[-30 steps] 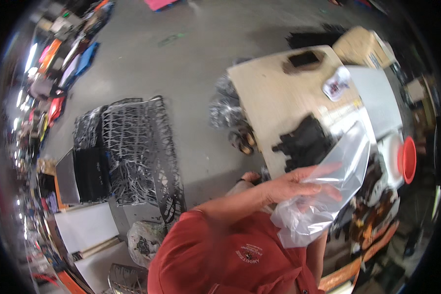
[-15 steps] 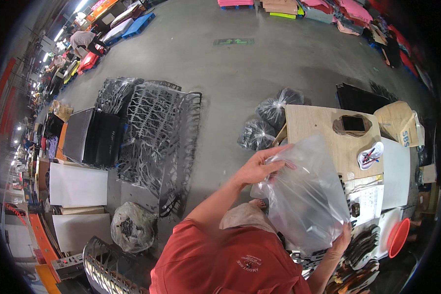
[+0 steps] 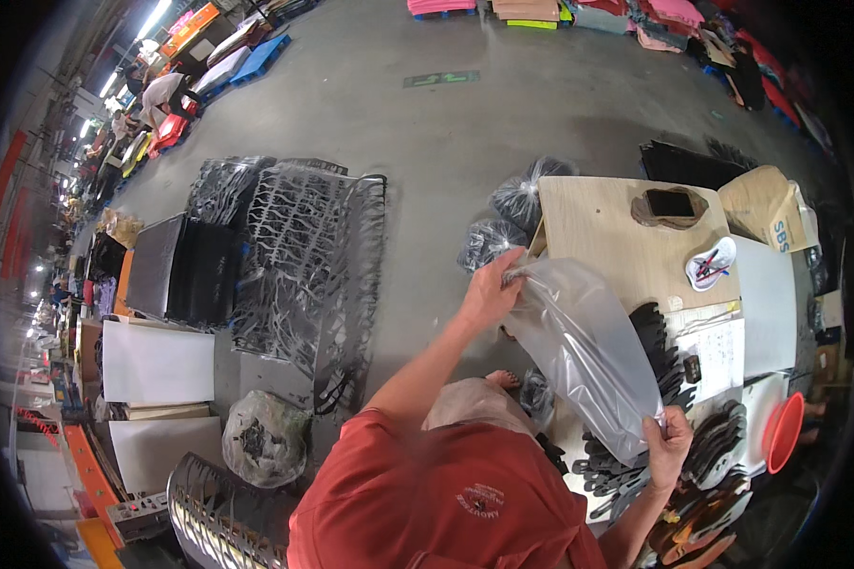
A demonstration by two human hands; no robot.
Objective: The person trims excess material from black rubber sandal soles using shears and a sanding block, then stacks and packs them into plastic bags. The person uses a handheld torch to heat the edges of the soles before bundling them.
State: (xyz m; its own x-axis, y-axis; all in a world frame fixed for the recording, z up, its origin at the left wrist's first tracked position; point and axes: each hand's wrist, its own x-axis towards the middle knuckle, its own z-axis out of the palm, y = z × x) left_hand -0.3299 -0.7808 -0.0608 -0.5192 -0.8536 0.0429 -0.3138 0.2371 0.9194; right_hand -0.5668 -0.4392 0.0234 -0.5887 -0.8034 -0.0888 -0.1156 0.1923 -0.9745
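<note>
A clear plastic bag (image 3: 588, 332) is stretched between my two hands over the near left part of the table. My left hand (image 3: 494, 287) grips its far left end, where the plastic bunches up. At the bag's near right end, my right hand (image 3: 667, 444) pinches the edge between thumb and fingers. The bag looks flat, with nothing visible inside. Beneath and beside it lie black cut-out pieces with jagged edges (image 3: 647, 332), partly covered by the plastic.
The wooden table (image 3: 588, 213) carries a phone (image 3: 669, 203), a white tray of pens (image 3: 711, 264) and written sheets (image 3: 710, 365). A red basin (image 3: 784, 432) stands at the right. Filled bags (image 3: 491, 243) sit beyond the table. Black cut sheets (image 3: 299, 247) are stacked on the left.
The bag has gone from spread wide to a narrower, tauter strip. My left hand has moved up and slightly left; my right hand has risen a little. More black pieces show beneath.
</note>
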